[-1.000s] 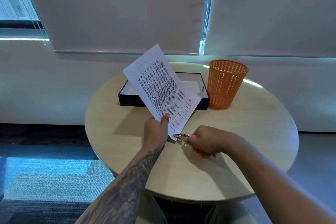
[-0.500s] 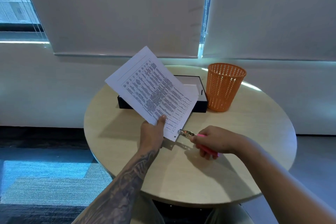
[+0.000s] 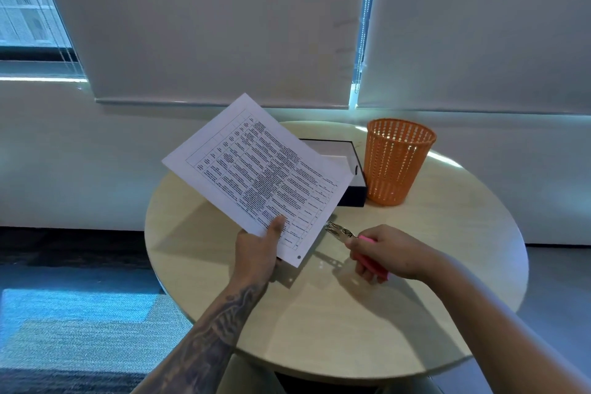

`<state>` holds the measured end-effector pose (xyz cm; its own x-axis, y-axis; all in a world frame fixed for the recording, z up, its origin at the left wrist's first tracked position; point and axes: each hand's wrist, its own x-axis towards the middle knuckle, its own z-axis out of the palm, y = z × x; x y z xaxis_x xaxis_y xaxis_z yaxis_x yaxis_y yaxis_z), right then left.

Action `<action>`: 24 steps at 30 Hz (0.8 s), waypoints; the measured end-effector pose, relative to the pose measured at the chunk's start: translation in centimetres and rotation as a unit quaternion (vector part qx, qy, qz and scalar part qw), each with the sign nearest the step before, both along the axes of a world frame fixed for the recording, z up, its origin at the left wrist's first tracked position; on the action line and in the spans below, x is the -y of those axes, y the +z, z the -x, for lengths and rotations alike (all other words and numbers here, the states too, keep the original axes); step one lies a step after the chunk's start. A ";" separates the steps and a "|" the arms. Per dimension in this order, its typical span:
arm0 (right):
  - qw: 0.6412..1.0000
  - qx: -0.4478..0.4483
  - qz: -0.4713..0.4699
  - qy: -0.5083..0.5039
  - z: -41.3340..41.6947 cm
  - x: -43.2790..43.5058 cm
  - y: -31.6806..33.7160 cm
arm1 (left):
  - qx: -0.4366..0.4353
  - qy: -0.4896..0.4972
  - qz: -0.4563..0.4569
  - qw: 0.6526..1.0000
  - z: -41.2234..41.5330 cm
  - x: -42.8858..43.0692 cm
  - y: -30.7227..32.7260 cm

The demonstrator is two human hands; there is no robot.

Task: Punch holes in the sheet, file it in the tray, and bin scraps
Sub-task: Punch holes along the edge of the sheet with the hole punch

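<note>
Nearest, above the round table (image 3: 351,329): pinches the sheet (image 3: 256,169) along its near long edge with the left hand (image 3: 256,253), thumb laid flat on the printed face, other fingers hidden underneath. Keeps the paper lifted off the tabletop, probably to leave the short right-hand edge free for the tool. Just to the right, curls the fingers of the right hand (image 3: 393,253) round the pink handles of the hole punch (image 3: 339,229), metal head aimed left and away at the middle of that short edge; touching it or not, impossible to tell. Shows one dark dot, seemingly a punched hole (image 3: 299,256), at the nearest corner. Slopes the sheet upward and away, long axis from near right to far left. Farther back, leaves the black tray (image 3: 356,192) half hidden behind the paper, and the orange bin (image 3: 398,163) close against its right end.
</note>
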<state>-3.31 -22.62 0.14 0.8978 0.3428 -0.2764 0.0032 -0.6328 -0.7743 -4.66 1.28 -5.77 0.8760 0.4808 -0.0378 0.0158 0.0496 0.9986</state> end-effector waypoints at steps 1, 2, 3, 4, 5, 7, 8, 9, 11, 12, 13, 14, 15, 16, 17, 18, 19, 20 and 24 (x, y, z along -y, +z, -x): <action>1.000 0.000 0.000 0.000 0.0 0.1 0.0 | 0.000 0.002 0.000 1.000 0.0 0.1 0.1; 1.000 0.001 -0.001 -0.001 -0.1 0.1 0.1 | -0.002 0.005 0.000 1.000 0.0 0.1 0.1; 1.000 0.001 -0.002 -0.001 -0.1 0.1 0.2 | -0.005 0.008 -0.001 1.000 0.1 0.1 0.2; 1.000 0.002 -0.003 -0.001 -0.2 0.1 0.2 | -0.005 0.007 -0.004 1.000 0.1 0.1 0.3; 1.000 0.003 -0.004 -0.003 -0.2 0.1 0.3 | -0.002 0.005 -0.007 1.000 0.2 0.2 0.4; 1.000 0.004 -0.004 -0.004 -0.2 0.2 0.4 | 0.005 0.003 -0.010 1.000 0.3 0.2 0.4; 1.000 0.006 -0.001 -0.003 -0.1 0.2 0.4 | 0.008 0.003 -0.010 1.000 0.3 0.2 0.3; 1.000 0.008 0.003 -0.002 -0.1 0.2 0.4 | 0.008 0.003 -0.010 1.000 0.3 0.2 0.3; 1.000 0.010 0.004 -0.003 -0.2 0.2 0.4 | 0.003 0.002 -0.009 1.000 0.3 0.1 0.3; 1.000 0.011 0.003 -0.004 -0.2 0.2 0.4 | 0.002 0.002 -0.009 1.000 0.3 0.1 0.3; 1.000 0.012 0.002 -0.005 -0.3 0.2 0.4 | 0.001 0.001 -0.008 1.000 0.3 0.2 0.3; 1.000 0.012 0.002 -0.006 -0.3 0.2 0.4 | 0.000 0.002 -0.010 1.000 0.3 0.2 0.4; 1.000 0.010 0.002 -0.008 -0.3 0.2 0.4 | 0.000 0.002 -0.012 1.000 0.4 0.2 0.4; 1.000 0.009 0.001 -0.009 -0.2 0.2 0.3 | 0.000 0.004 -0.016 1.000 0.4 0.1 0.4; 1.000 0.007 0.001 -0.010 -0.2 0.2 0.3 | 0.000 0.004 -0.019 1.000 0.4 0.1 0.5; 1.000 0.005 0.001 -0.010 -0.1 0.2 0.2 | 0.001 0.005 -0.020 1.000 0.4 0.0 0.5; 1.000 0.005 0.000 -0.012 -0.1 0.1 0.2 | 0.003 0.004 -0.019 1.000 0.4 0.0 0.5; 1.000 0.005 -0.001 -0.013 -0.1 0.1 0.2 | 0.006 0.002 -0.018 1.000 0.5 0.1 0.5; 1.000 0.004 -0.008 -0.014 -0.1 0.1 0.3 | 0.019 -0.010 -0.026 0.999 0.8 0.4 0.8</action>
<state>-3.20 -22.71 0.42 0.9097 0.3213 -0.2631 -0.0077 -0.6204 -0.7842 -5.48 0.91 -4.96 0.8857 0.4639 0.0203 -0.0218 -0.0021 0.9998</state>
